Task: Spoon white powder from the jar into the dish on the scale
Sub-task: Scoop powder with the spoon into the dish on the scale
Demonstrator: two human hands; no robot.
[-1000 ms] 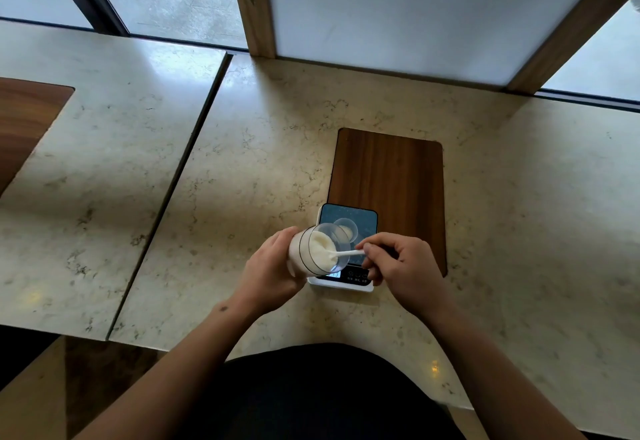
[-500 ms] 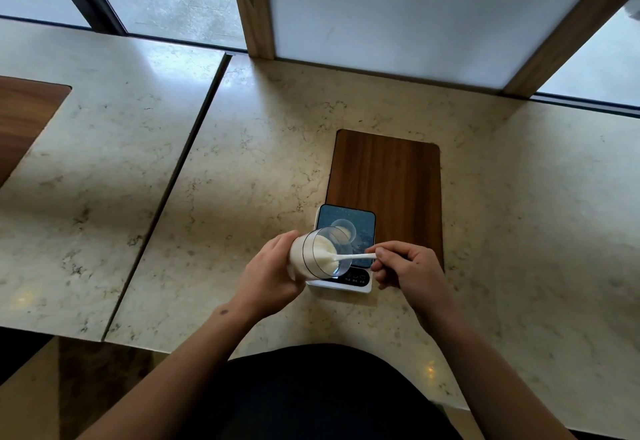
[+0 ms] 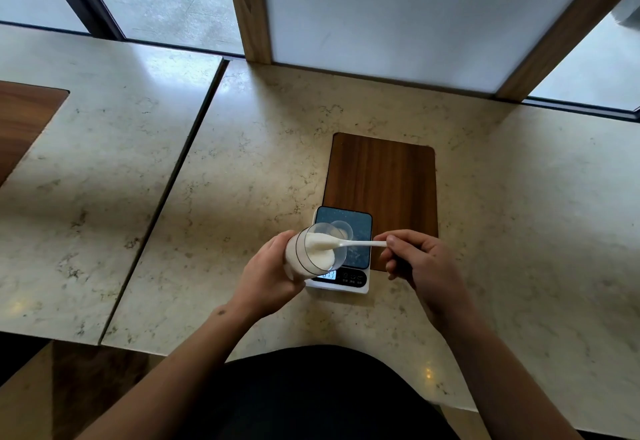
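Note:
My left hand [image 3: 268, 275] grips a clear jar [image 3: 313, 254] of white powder, tilted with its mouth toward the right, just above the left side of the scale [image 3: 346, 249]. My right hand [image 3: 420, 261] pinches the handle end of a white spoon [image 3: 360, 244]. The spoon's bowl sits inside the jar mouth, heaped with powder. A small clear dish [image 3: 341, 230] rests on the scale's dark platform, partly hidden behind the jar rim. The scale's lit display shows below the jar.
The scale stands at the near end of a dark wooden inlay [image 3: 382, 176] in a pale marble counter [image 3: 259, 169]. A gap [image 3: 166, 193] separates a second counter on the left. Windows and wooden posts line the far edge.
My right hand has slid to the right along the spoon handle, drawing the spoon outward so its heaped bowl sits at the jar mouth. The jar stays tilted in my left hand.

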